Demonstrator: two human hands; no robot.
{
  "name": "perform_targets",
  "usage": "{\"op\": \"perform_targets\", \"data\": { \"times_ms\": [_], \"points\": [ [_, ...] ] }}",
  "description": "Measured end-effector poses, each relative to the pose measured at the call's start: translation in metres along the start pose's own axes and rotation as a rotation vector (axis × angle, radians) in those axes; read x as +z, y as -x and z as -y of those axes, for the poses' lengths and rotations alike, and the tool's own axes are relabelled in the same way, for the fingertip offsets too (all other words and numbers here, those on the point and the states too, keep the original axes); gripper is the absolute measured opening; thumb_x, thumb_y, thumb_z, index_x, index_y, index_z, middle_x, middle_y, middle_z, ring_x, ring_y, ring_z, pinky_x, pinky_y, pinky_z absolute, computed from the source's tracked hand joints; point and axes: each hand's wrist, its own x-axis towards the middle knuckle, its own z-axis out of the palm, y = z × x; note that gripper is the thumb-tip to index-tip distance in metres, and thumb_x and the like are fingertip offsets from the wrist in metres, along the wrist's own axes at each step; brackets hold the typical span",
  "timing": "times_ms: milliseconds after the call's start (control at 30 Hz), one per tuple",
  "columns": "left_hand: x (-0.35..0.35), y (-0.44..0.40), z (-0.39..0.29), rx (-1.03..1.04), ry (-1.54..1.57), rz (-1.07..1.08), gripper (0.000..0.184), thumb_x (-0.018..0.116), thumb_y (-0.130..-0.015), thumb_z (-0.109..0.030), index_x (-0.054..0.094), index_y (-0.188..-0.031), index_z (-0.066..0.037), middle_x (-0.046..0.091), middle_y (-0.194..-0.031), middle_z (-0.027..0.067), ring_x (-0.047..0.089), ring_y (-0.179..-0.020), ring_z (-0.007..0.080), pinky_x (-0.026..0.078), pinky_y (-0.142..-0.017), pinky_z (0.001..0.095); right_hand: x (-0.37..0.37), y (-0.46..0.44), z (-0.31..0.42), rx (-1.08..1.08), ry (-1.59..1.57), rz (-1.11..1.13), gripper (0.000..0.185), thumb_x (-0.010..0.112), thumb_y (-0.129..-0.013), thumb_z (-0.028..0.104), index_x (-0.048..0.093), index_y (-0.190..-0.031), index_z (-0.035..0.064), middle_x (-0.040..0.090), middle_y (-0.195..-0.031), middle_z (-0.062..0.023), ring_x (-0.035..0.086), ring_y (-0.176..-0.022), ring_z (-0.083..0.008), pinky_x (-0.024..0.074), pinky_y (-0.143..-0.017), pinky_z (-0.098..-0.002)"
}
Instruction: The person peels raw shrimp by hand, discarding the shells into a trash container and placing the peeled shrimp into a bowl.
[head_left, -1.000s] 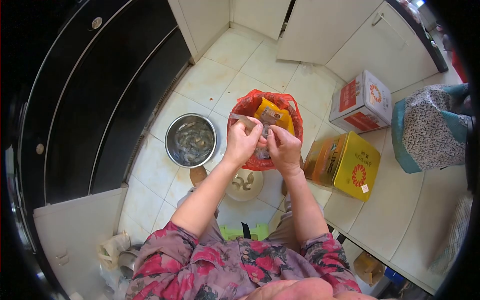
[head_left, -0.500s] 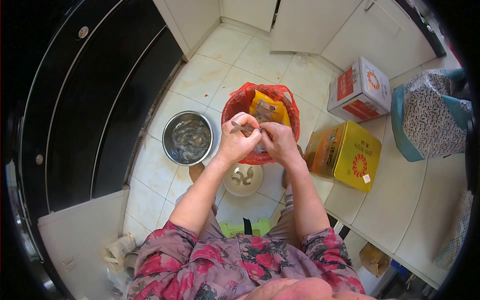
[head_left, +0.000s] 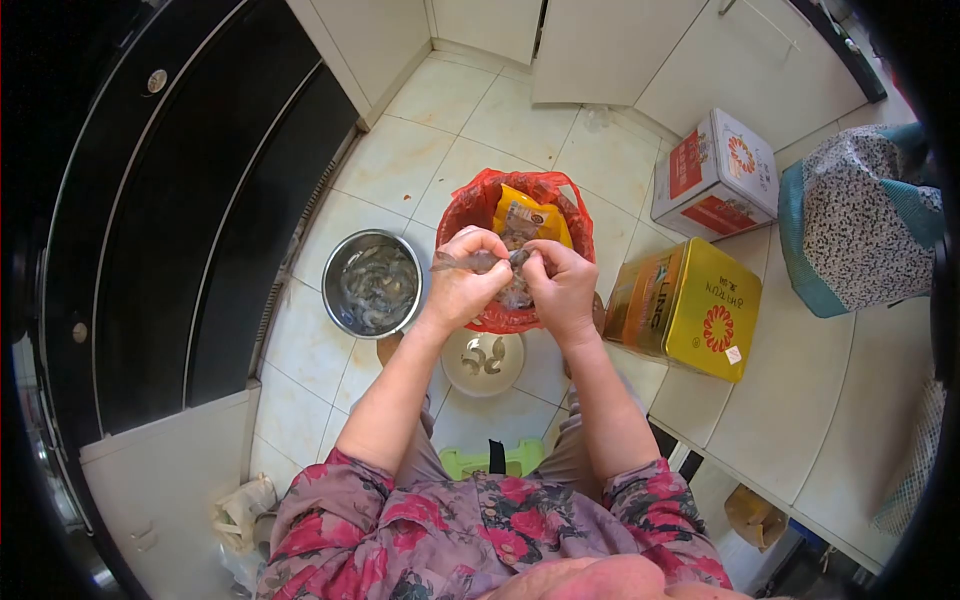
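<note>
Over the red-bagged bin (head_left: 470, 200), my left hand (head_left: 468, 278) is closed around a raw grey shrimp (head_left: 452, 262), one end sticking out to the left. My right hand (head_left: 562, 288) pinches the other end of the same shrimp with thumb and fingertips. Beneath them the bin holds a yellow packet (head_left: 530, 215) and pale shrimp scraps (head_left: 516, 294). To the left, a steel bowl (head_left: 328, 270) contains many whole grey shrimp (head_left: 378, 285) in liquid. Below my wrists, several peeled shrimp (head_left: 485, 358) lie in a cream bowl (head_left: 457, 380).
A yellow tin (head_left: 712, 315) and a white-and-red box (head_left: 735, 165) stand at the right, near a speckled bag (head_left: 865, 225). Black cabinet fronts (head_left: 240, 200) line the left. A green stool (head_left: 520, 457) is under me. Plastic bags (head_left: 240, 510) lie at lower left.
My fingertips have drawn slightly apart, and more of the shrimp now sticks out leftward from my left hand. The view has shifted slightly.
</note>
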Motion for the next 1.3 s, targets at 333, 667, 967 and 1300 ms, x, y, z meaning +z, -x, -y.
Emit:
{"op": "perform_targets", "data": {
  "times_ms": [333,667,967,1300],
  "points": [
    [-0.005,0.001,-0.014,-0.374,0.63,-0.028,0.009,0.062,-0.085,0.0,0.061,-0.094,-0.003,0.058,-0.102,0.0054,0.065,-0.078,0.0124,0.059,-0.071,0.0245,0.002,0.0,0.006,0.406,-0.494,-0.025,0.013,0.058,-0.088,0.005,0.068,-0.094,-0.0015,0.065,-0.067,-0.0018,0.055,-0.052,-0.0043,0.0444,-0.047,-0.0202],
    [-0.009,0.002,-0.017,-0.381,0.732,0.067,0.013,0.062,-0.087,-0.002,0.059,-0.1,-0.003,0.061,-0.099,0.0059,0.065,-0.079,0.0117,0.059,-0.072,0.0225,-0.005,-0.002,0.007,0.381,-0.574,0.154,0.011,0.058,-0.088,0.004,0.066,-0.095,-0.0003,0.064,-0.069,-0.001,0.053,-0.051,-0.0032,0.0429,-0.045,-0.0193],
    [-0.008,0.003,-0.013,-0.383,0.673,-0.005,0.012,0.06,-0.086,0.001,0.06,-0.098,-0.002,0.063,-0.091,0.0061,0.065,-0.075,0.011,0.059,-0.069,0.0223,0.009,0.002,-0.001,0.151,-0.208,-0.057,0.011,0.064,-0.079,0.002,0.069,-0.089,0.0001,0.065,-0.069,-0.008,0.061,-0.06,-0.0115,0.0496,-0.057,-0.0264],
    [-0.03,-0.001,-0.015,-0.41,0.664,-0.181,0.011,0.064,-0.084,-0.001,0.059,-0.094,-0.002,0.063,-0.087,0.0064,0.065,-0.072,0.0128,0.059,-0.069,0.0257,-0.006,-0.016,-0.023,0.238,-0.17,-0.234,0.016,0.062,-0.082,0.0,0.067,-0.097,-0.0014,0.063,-0.072,-0.0091,0.057,-0.057,-0.0116,0.0475,-0.055,-0.0259]
  ]
}}
